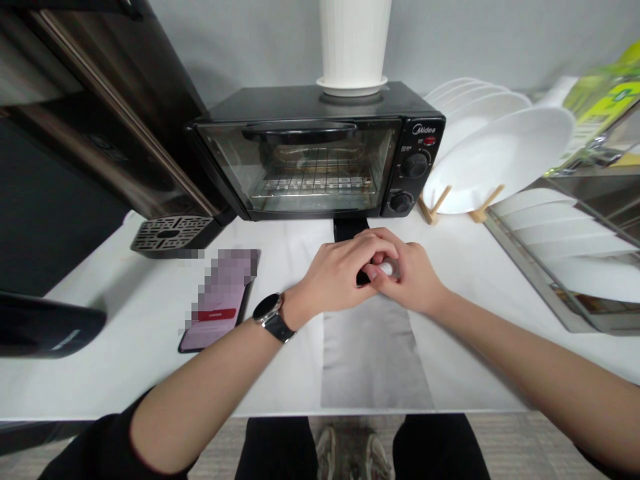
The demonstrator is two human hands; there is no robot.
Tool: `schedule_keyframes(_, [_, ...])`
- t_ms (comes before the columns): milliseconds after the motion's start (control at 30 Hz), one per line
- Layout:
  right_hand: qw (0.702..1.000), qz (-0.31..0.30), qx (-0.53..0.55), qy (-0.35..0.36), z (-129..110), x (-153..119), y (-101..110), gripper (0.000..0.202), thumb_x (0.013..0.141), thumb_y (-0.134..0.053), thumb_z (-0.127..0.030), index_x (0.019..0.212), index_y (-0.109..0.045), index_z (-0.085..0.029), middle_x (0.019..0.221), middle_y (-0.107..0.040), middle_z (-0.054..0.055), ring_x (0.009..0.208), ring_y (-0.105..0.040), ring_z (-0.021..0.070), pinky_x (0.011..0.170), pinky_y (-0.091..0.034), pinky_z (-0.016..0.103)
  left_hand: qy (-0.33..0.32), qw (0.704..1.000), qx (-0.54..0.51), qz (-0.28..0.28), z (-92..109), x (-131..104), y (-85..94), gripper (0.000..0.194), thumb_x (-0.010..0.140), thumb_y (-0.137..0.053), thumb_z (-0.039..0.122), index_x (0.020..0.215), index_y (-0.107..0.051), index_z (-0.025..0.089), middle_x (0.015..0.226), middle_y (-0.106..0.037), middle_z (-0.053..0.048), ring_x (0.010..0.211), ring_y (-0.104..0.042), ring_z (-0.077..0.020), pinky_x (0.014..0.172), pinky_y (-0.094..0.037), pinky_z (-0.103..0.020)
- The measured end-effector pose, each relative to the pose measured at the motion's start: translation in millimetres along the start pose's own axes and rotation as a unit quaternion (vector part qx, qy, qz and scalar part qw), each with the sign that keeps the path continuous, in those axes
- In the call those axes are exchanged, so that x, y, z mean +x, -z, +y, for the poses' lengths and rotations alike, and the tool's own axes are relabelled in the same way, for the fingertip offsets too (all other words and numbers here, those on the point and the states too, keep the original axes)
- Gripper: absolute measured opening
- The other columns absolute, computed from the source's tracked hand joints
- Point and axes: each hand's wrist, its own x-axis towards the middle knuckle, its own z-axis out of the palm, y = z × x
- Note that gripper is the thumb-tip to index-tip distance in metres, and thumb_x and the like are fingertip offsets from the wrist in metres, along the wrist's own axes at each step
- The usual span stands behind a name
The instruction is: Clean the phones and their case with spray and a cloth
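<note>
A grey wall (250, 40) backs a white counter (280, 373), with the oven (300, 170) against it and a pot (355, 40) on top. Plates (500, 147) stand to the oven's right; a phone (223, 293) lies in front, toward its left.

The grey sheet (373, 360) lies flat in front of the oven, reaching toward the counter's near edge; a black strip (351, 229) shows between oven and hands. The sheet looks thin, light and soft — likely to crease or slide, so its side edges seem the best hold. The white piece (386, 268) looks small and stiff, better pinched.

The left hand (345, 270) and right hand (413, 270) meet over the sheet's far end, fingers curled — whether either is clamped on the white piece, I cannot tell.
</note>
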Motion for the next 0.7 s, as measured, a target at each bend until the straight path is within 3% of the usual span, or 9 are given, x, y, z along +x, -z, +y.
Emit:
schedule_keyframes(67, [0.999, 0.022, 0.048, -0.001, 6, 2, 3, 0.043, 0.094, -0.057, -0.054, 0.121, -0.065, -0.022, 0.084, -0.075, 0.001, 0.067, -0.066, 0.0197, 0.067, -0.047, 0.033, -0.01, 1.0, 0.007, -0.022, 1, 0, 2.0, 0.039, 0.097, -0.07, 0.032, 0.132, -0.054, 0.025, 0.127, -0.071, -0.004, 0.111, -0.071, -0.0184, 0.089, -0.056, -0.03])
schedule_keyframes(167, [0.992, 0.058, 0.107, -0.012, 16, 6, 7, 0.051, 0.097, -0.051, -0.068, 0.102, -0.072, -0.022, 0.073, -0.069, 0.0, 0.06, -0.059, 0.0159, 0.062, -0.043, 0.032, 0.008, 1.0, 0.017, -0.021, 2, 0, 3.2, 0.05, 0.101, -0.063, 0.033, 0.147, -0.046, 0.025, 0.131, -0.065, -0.007, 0.101, -0.068, -0.0175, 0.085, -0.057, -0.032])
schedule_keyframes(267, [0.984, 0.086, 0.153, -0.036, 22, 9, 8, 0.064, 0.1, -0.046, -0.072, 0.067, -0.069, -0.021, 0.058, -0.058, -0.001, 0.054, -0.051, 0.0137, 0.057, -0.038, 0.031, 0.034, 0.999, 0.015, 0.016, 1, 0, 1.9, 0.047, 0.1, -0.058, 0.021, 0.146, -0.048, 0.026, 0.122, -0.064, -0.004, 0.088, -0.063, -0.0132, 0.081, -0.056, -0.03])
schedule_keyframes(367, [0.972, 0.118, 0.195, -0.059, 26, 12, 8, 0.068, 0.101, -0.049, -0.069, 0.052, -0.058, -0.023, 0.052, -0.053, -0.001, 0.054, -0.051, 0.0134, 0.057, -0.039, 0.031, 0.05, 0.998, 0.016, 0.032, -1, 0, 0.1, 0.043, 0.1, -0.055, 0.017, 0.142, -0.052, 0.026, 0.118, -0.063, -0.003, 0.085, -0.061, -0.012, 0.08, -0.055, -0.028])
schedule_keyframes(533, [0.95, 0.169, 0.251, -0.078, 37, 18, 9, 0.063, 0.102, -0.047, -0.063, 0.052, -0.05, -0.025, 0.048, -0.048, -0.002, 0.048, -0.045, 0.013, 0.051, -0.034, 0.031, 0.049, 0.998, 0.022, 0.029, -2, 0, -1.6, 0.042, 0.099, -0.054, 0.012, 0.139, -0.056, 0.026, 0.114, -0.065, -0.001, 0.085, -0.061, -0.0112, 0.079, -0.054, -0.027])
schedule_keyframes(700, [0.941, 0.195, 0.264, -0.088, 46, 19, 9, 0.058, 0.099, -0.043, -0.07, 0.062, -0.051, -0.026, 0.048, -0.044, -0.004, 0.044, -0.04, 0.0132, 0.046, -0.031, 0.03, 0.049, 0.998, 0.024, 0.03, -2, 0, -2.0, 0.041, 0.1, -0.052, 0.012, 0.138, -0.058, 0.026, 0.111, -0.066, -0.001, 0.084, -0.062, -0.011, 0.078, -0.053, -0.027])
